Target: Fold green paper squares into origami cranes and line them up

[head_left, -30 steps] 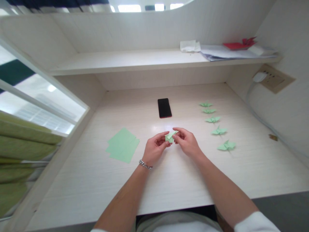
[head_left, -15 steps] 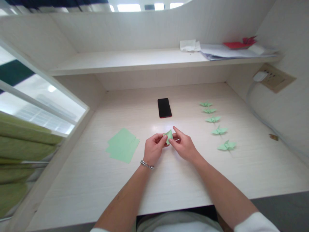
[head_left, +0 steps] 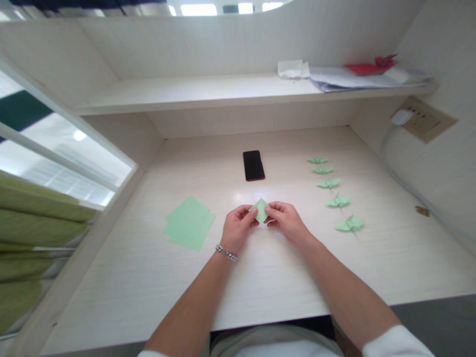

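Note:
A small piece of folded green paper (head_left: 261,210), diamond-shaped from above, is held between my two hands over the desk. My left hand (head_left: 238,225) pinches its left corner between thumb and fingers. On the opposite side, my right hand (head_left: 285,220) grips the right corner the same way. The fingertips beneath the paper are partly hidden. To the left lie overlapping green paper sheets (head_left: 190,223). Several folded green paper cranes stand in a column on the right, the nearest crane (head_left: 350,224) being closest to my right forearm.
A black phone (head_left: 253,165) lies beyond my hands. Papers (head_left: 345,79) and a red paper crane (head_left: 386,61) rest on the shelf (head_left: 193,91). A charger (head_left: 402,117) sits in the wall socket, its cable (head_left: 399,179) running down the right side. A small brown object (head_left: 422,211) lies near the cable.
The folded paper has turned from a tilted position to a flatter, symmetric diamond. My right fingers, the index raised earlier, have come down and closed on its right corner.

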The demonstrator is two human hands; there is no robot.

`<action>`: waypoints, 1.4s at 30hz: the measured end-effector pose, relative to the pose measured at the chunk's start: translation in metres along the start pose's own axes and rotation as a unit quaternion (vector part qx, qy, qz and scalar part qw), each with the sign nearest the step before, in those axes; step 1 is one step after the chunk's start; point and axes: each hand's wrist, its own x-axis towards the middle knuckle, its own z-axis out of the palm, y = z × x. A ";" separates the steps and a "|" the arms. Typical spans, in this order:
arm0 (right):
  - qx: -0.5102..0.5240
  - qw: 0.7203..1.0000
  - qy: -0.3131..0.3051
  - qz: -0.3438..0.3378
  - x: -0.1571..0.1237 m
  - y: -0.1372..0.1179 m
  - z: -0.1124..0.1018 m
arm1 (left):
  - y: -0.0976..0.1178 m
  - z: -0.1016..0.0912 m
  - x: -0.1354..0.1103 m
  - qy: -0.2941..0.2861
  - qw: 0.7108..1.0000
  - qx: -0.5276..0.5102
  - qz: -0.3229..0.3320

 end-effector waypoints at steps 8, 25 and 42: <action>-0.005 0.999 0.005 -0.054 -0.001 0.000 -0.001 | 0.002 -0.002 -0.002 -0.034 0.999 -0.023 -0.011; -0.018 0.993 -0.008 -0.119 -0.001 0.003 -0.001 | 0.001 0.002 -0.004 -0.039 0.999 0.019 0.018; -0.014 0.998 -0.025 -0.059 -0.002 0.000 -0.005 | 0.000 0.003 0.000 0.008 0.998 -0.061 0.020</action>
